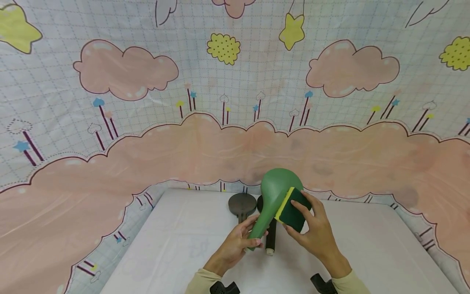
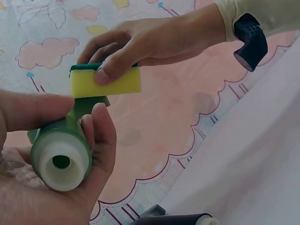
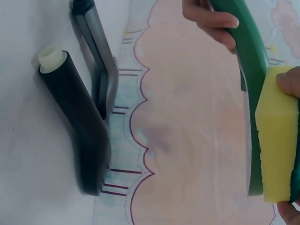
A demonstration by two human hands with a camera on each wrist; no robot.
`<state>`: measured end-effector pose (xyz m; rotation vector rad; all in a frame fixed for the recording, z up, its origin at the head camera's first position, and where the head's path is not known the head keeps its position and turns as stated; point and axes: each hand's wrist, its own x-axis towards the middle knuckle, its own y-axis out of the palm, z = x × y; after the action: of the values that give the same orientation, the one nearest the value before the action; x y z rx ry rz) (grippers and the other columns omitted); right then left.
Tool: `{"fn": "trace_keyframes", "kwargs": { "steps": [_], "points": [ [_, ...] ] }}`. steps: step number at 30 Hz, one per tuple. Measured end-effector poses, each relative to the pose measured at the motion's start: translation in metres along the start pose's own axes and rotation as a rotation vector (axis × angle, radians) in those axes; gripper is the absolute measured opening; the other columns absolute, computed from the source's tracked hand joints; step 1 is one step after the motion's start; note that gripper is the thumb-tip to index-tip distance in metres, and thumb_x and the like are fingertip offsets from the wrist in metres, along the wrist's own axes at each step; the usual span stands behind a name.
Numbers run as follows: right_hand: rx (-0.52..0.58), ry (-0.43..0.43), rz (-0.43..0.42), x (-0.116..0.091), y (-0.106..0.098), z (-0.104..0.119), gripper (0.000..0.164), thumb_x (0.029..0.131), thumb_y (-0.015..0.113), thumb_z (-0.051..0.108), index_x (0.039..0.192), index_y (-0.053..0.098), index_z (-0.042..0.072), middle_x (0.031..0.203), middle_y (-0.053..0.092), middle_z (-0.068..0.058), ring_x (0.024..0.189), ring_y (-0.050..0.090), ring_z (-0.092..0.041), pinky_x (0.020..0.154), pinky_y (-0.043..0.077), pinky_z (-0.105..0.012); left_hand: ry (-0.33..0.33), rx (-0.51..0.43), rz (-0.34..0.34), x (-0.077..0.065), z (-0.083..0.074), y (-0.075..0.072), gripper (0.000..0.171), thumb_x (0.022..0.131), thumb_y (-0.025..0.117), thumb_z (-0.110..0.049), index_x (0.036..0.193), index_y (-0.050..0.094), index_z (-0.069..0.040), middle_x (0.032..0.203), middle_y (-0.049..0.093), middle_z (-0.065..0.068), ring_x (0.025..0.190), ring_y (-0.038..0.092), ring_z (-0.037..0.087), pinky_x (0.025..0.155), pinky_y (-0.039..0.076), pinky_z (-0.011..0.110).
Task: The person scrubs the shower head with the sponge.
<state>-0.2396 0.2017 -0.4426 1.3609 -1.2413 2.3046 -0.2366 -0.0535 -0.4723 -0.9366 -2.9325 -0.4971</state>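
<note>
A green shower head [image 1: 280,183] is held up over the table, its round head tilted up and away. My left hand [image 1: 235,244] grips it by the handle, fingers and thumb wrapped round. In the left wrist view the handle's white hollow end [image 2: 58,171] faces the camera. My right hand [image 1: 322,234] pinches a sponge [image 1: 296,212], yellow with a dark green scouring side. Its yellow side lies against the shower head near where head meets handle, as the right wrist view shows. The shower head's spray face is hidden.
Behind the raised shower head, two dark shower heads lie on the white table [image 1: 176,232]: a grey one [image 1: 242,204] at left and a black one [image 1: 271,239] with a pale handle end. A cloud-patterned cloth [image 1: 220,155] hangs behind and around the table.
</note>
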Motion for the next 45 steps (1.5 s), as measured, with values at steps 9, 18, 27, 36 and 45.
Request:
{"fn": "trace_keyframes", "kwargs": {
  "steps": [9,18,27,36,45],
  "points": [
    [0.016,-0.038,0.038,-0.002,0.006,0.01,0.066,0.087,0.054,0.067,0.127,0.062,0.016,0.145,0.044,-0.02,0.129,0.043,-0.037,0.089,0.052,-0.061,-0.013,-0.025,-0.006,0.002,0.003,-0.001,0.078,0.088,0.067,0.0,0.153,0.024,0.0,0.134,0.052,0.005,0.115,0.059,0.013,0.086,0.054,0.025],
    [-0.004,-0.056,0.013,-0.001,0.004,0.004,0.068,0.088,0.05,0.069,0.126,0.062,0.014,0.141,0.046,-0.021,0.126,0.045,-0.038,0.084,0.053,-0.06,0.008,-0.009,0.002,0.001,0.003,-0.006,0.077,0.087,0.066,0.001,0.153,0.026,-0.002,0.136,0.052,0.011,0.111,0.059,0.011,0.085,0.054,0.025],
    [-0.007,-0.008,-0.032,0.003,0.0,-0.013,0.073,0.087,0.05,0.071,0.126,0.062,0.011,0.14,0.046,-0.024,0.126,0.045,-0.04,0.083,0.054,-0.061,0.013,0.044,-0.002,0.004,-0.001,-0.014,0.077,0.086,0.063,0.005,0.153,0.026,-0.002,0.126,0.058,0.0,0.113,0.059,0.01,0.087,0.051,0.024],
    [0.004,0.047,-0.07,0.001,0.002,-0.024,0.072,0.084,0.058,0.07,0.124,0.064,0.01,0.14,0.047,-0.025,0.126,0.046,-0.038,0.084,0.052,-0.063,-0.034,0.083,-0.053,0.01,0.004,-0.019,0.077,0.082,0.062,0.005,0.152,0.031,-0.004,0.124,0.058,0.004,0.109,0.057,0.014,0.086,0.05,0.026],
    [0.015,0.06,-0.038,0.0,0.006,-0.023,0.066,0.078,0.077,0.054,0.125,0.063,0.01,0.144,0.045,-0.023,0.129,0.044,-0.04,0.088,0.051,-0.063,0.139,0.574,-0.306,0.016,0.018,-0.008,0.058,0.088,0.063,-0.007,0.144,0.046,-0.006,0.11,0.062,0.011,0.09,0.052,0.013,0.077,0.044,0.025]
  ]
}}
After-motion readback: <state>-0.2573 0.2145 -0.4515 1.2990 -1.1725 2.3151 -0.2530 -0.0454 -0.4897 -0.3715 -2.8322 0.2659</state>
